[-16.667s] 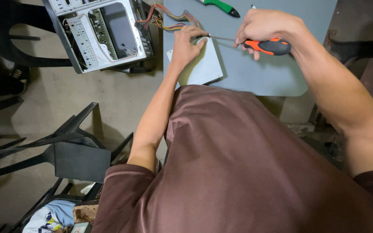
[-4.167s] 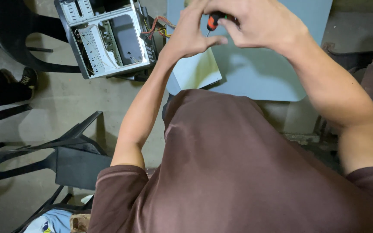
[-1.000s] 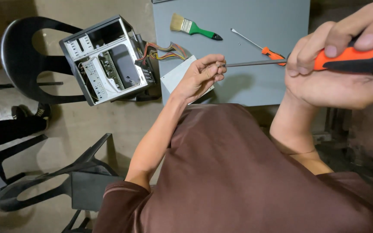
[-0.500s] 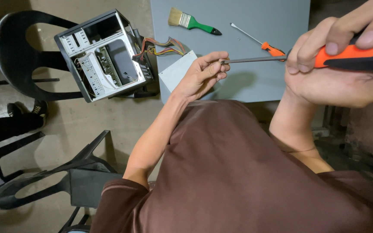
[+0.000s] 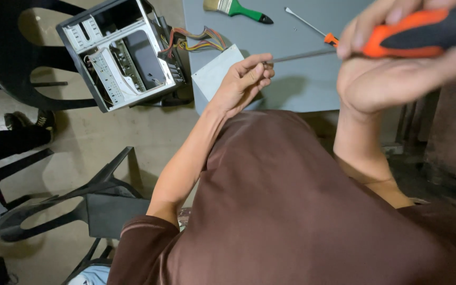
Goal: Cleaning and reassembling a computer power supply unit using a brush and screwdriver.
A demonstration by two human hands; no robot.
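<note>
Head view, left to right: a black chair (image 5: 11,58) stands on the floor at the far left, and another dark chair (image 5: 80,206) lies lower down. Beside the table's left edge sits an open computer case (image 5: 120,50), its white metal frame showing, with a bundle of coloured wires (image 5: 193,39) running from it to a pale grey box (image 5: 215,76) at the table's near left corner. No label shows on the box's plain top. The left hand (image 5: 241,84) is held above that corner, fingers curled, its fingertips pinched on the tip of a screwdriver (image 5: 412,34). That tool's steel shaft runs rightward over the grey table (image 5: 291,84) to an orange and black handle, which the right hand (image 5: 397,63) grips close to the camera, fingers wrapped over it and palm facing up. Toward the table's far edge lie a brush (image 5: 236,9) with a green handle and a second, thin screwdriver (image 5: 310,25) with an orange handle. A brown shirt (image 5: 302,211) fills the foreground.
</note>
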